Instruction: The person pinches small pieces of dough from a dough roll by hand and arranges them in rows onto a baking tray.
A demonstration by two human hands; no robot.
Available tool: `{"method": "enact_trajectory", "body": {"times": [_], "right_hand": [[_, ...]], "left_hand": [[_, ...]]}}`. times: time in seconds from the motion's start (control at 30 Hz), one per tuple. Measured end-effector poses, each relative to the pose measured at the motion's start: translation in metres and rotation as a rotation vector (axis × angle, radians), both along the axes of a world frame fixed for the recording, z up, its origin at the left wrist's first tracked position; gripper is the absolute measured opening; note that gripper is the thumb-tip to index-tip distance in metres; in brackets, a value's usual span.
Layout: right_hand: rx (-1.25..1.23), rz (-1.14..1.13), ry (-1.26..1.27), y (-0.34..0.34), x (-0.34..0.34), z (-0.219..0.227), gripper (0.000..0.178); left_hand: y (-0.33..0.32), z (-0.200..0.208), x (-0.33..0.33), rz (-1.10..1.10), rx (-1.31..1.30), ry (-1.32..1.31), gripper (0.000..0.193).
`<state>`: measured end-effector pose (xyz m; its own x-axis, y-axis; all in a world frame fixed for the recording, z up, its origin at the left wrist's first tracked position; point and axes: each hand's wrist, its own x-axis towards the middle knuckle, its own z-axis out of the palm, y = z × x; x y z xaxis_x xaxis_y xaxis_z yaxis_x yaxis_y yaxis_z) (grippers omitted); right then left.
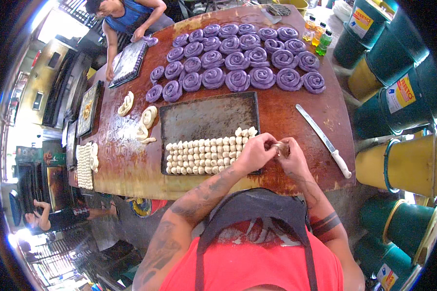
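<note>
My left hand [255, 152] and my right hand [292, 156] meet at the near edge of the brown table [296, 116], both pinching one small pale dough piece [279, 148] between the fingertips. Just left of them lies a dark baking tray [206, 116], its near part filled with rows of several small white dough pieces [204, 155]. The far half of the tray is bare metal.
Several purple spiral dough rolls [243, 60] cover the far table. A white-handled knife [324, 140] lies right of the tray. Pale dough twists [145, 123] sit to its left. Another person [126, 17] works at a tray [127, 63] far left. Green and yellow buckets [398, 102] stand right.
</note>
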<state>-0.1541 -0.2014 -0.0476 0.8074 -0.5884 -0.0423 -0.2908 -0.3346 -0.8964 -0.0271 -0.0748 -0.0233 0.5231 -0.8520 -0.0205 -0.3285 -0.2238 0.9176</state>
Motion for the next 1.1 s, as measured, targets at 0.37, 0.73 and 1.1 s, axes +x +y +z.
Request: {"method": "enact_trajectory", "body": {"times": [0.37, 0.73, 1.1], "right_hand": [[0.04, 0.272, 0.087, -0.008, -0.021, -0.012, 0.03], [0.899, 0.071, -0.194, -0.041, -0.022, -0.014, 0.02], [0.186, 0.034, 0.027, -0.002, -0.002, -0.001, 0.016]], "left_hand": [[0.026, -0.005, 0.042, 0.338, 0.37, 0.122, 0.023], [0.066, -0.053, 0.083, 0.36, 0.446, -0.593, 0.023], [0.004, 0.035, -0.001, -0.139, -0.174, -0.202, 0.023]]}}
